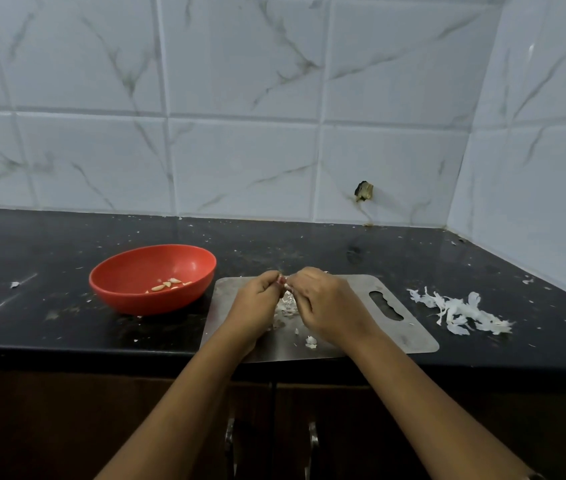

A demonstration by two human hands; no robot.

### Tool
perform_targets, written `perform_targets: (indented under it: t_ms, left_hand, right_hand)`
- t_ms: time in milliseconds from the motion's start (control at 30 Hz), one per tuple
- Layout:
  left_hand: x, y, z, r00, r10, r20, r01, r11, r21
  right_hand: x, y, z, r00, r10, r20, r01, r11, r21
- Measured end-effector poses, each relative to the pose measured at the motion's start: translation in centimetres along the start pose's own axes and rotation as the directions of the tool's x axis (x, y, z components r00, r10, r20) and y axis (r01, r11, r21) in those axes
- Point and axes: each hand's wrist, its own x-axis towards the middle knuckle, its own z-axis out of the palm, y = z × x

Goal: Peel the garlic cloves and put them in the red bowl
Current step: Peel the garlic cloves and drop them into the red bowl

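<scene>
Garlic [288,298], white and papery, is held between both hands just above the middle of a steel cutting board; whether it is one clove or a small cluster cannot be told. The black table [66,323] runs along a marble-patterned tiled wall [274,98] and is flecked with pale scraps. The steel cutting board [395,337] lies at the table's front edge, its handle slot toward the right. To its left, just beside it, stands the red bowl [156,303], with a few peeled cloves [167,285] lying on its bottom. The left hand [257,303] and right hand [326,306] meet over the board, knuckles up. The fingers [271,277] of the left hand are curled and pinch the top of the garlic, and the right hand's fingers [304,275] are curled round it from the other side. A pile of white peel [461,311] lies on the table right of the board, apart from it. Smaller bits of skin [311,341] lie on the board under the wrists.
</scene>
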Motion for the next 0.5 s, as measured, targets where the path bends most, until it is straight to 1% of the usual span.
perform_targets:
  t_ms: [67,200,300,400,433,500]
  left_hand:
    - [-0.05,0.02,0.03,1.000,0.000,0.002,0.000,1.000,-0.014]
    - [-0.23,0.21,0.24,0.999,0.022,-0.048,-0.021,1.000,0.010]
    - [-0.26,0.14,0.42,0.993,0.070,-0.098,-0.056,0.988,0.147]
    - [-0.23,0.19,0.57,0.987,0.129,-0.092,-0.097,0.949,0.300]
    - [-0.20,0.16,0.60,0.986,0.141,-0.087,-0.106,0.941,0.322]
    - [-0.12,0.06,0.58,0.987,0.136,-0.080,-0.101,0.934,0.342]
  right_hand:
    - [-0.07,0.05,0.07,1.000,0.013,0.005,-0.013,1.000,0.015]
    - [-0.19,0.14,0.16,0.986,0.164,0.014,-0.164,0.973,0.162]
    - [-0.20,0.00,0.51,0.961,0.277,-0.002,-0.267,0.931,0.248]
    - [-0.12,0.03,0.54,0.918,0.396,0.013,-0.365,0.833,0.416]
    - [-0.08,0.01,0.54,0.914,0.404,0.030,-0.373,0.810,0.453]
    - [-0.08,-0.13,0.54,0.917,0.398,0.034,-0.365,0.802,0.472]
